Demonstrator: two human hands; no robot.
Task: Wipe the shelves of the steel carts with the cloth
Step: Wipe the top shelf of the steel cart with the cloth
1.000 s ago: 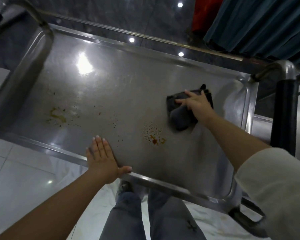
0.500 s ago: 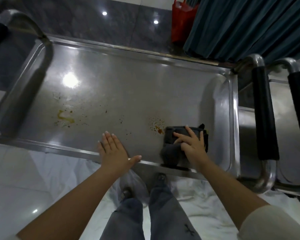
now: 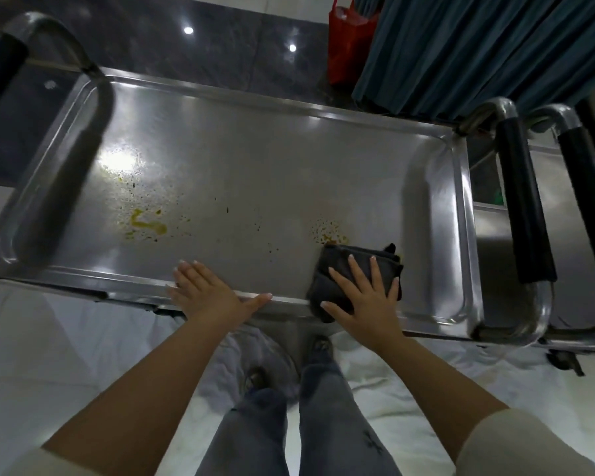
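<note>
The steel cart's top shelf point(image 3: 255, 159) fills the middle of the view. A folded dark cloth point(image 3: 337, 269) lies at the shelf's near right, partly over the front rim. My right hand point(image 3: 364, 300) presses flat on the cloth with spread, straight fingers. My left hand point(image 3: 210, 293) rests flat on the front rim, thumb stretched along the edge. A yellow-brown stain point(image 3: 148, 226) sits at the left of the shelf. Orange-brown specks point(image 3: 328, 231) lie just beyond the cloth.
A second steel cart point(image 3: 571, 269) stands against the right side, both with black-gripped handles point(image 3: 526, 207). Another handle point(image 3: 0, 67) is at the far left. A red bag point(image 3: 347, 42) and teal curtain point(image 3: 478, 46) stand behind. White sheeting point(image 3: 426, 379) covers the floor by my feet.
My right hand has drawn the cloth from the far right of the shelf back to the front rim, past the orange specks. My left hand stays on the front rim.
</note>
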